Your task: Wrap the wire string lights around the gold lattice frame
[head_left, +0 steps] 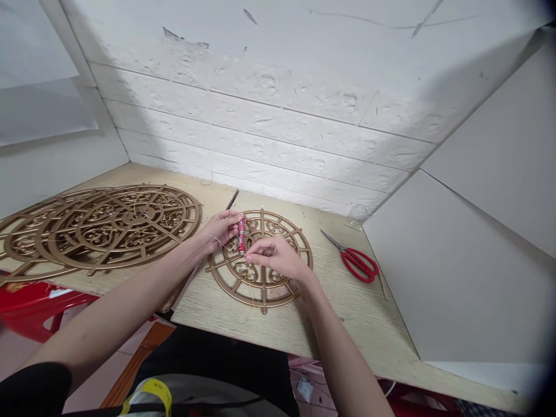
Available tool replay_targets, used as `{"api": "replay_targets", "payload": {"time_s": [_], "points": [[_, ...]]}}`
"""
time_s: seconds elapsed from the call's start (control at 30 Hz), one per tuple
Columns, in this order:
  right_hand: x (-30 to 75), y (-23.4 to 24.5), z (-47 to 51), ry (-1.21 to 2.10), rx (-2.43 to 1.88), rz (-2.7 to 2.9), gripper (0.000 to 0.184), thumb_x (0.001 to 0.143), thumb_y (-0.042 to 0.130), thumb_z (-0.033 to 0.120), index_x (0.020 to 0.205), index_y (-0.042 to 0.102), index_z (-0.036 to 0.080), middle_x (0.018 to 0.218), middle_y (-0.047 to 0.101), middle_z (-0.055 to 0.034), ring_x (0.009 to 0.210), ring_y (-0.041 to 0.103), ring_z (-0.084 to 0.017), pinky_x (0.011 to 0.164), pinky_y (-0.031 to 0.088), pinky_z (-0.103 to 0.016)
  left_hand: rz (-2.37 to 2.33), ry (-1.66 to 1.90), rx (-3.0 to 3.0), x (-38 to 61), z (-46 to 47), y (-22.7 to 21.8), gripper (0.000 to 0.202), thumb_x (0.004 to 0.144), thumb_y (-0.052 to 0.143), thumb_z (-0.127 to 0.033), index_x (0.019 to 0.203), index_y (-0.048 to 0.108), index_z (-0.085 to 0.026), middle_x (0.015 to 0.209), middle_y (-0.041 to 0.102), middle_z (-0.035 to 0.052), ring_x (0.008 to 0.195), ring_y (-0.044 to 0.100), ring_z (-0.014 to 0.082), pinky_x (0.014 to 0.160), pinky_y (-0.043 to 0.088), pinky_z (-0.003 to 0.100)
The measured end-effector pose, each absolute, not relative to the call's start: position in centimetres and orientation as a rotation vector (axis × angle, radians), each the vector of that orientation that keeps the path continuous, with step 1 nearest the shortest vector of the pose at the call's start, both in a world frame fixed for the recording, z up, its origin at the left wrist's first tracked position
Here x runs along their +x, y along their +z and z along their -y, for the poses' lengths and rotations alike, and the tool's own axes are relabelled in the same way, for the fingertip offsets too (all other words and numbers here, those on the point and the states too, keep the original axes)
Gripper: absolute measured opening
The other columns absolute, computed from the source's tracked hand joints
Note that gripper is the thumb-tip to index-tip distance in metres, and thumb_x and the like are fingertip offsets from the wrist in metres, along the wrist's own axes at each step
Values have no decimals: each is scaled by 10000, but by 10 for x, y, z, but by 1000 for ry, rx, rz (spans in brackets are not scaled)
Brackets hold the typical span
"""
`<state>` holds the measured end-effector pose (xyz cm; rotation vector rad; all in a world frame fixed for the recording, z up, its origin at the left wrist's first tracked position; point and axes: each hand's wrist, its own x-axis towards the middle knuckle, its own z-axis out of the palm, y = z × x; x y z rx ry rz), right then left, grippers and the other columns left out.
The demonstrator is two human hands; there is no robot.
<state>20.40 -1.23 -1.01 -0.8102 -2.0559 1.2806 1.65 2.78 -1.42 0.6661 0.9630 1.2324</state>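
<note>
My left hand [222,227] is closed around a small red tube [241,234], held upright above a round golden openwork disc [237,282] that lies flat on the wooden table [360,324]. My right hand [278,256] pinches its fingertips together right at the lower end of the tube, over the middle of the disc. A thin yellow thread [251,294] trails down across the disc from the fingers. What the right fingertips hold is too small to name.
A stack of larger golden openwork discs [99,223] lies on the table to the left. Red-handled scissors [356,259] rest to the right of the small disc. A white brick-pattern wall [278,133] rises behind, white panels on both sides. A red plastic stool [39,307] stands below left.
</note>
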Motion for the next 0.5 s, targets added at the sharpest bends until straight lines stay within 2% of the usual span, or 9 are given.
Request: {"api": "replay_targets", "payload": {"time_s": [0.23, 0.5], "points": [[203, -10, 15, 1197, -825, 2148, 255, 827, 663, 434, 782, 723, 190, 634, 632, 1, 562, 534, -121, 529, 407, -232, -942, 1240, 675, 16, -27, -14, 128, 810, 630, -26, 697, 638, -86, 588, 634, 46, 414, 528, 29, 423, 449, 81], [201, -7, 16, 976, -814, 2182, 171, 853, 626, 296, 757, 704, 179, 630, 612, 9, 562, 512, -108, 524, 385, -217, -949, 1264, 642, 17, -28, -14, 156, 825, 598, -10, 691, 627, -83, 568, 601, 18, 397, 507, 21, 415, 449, 83]]}}
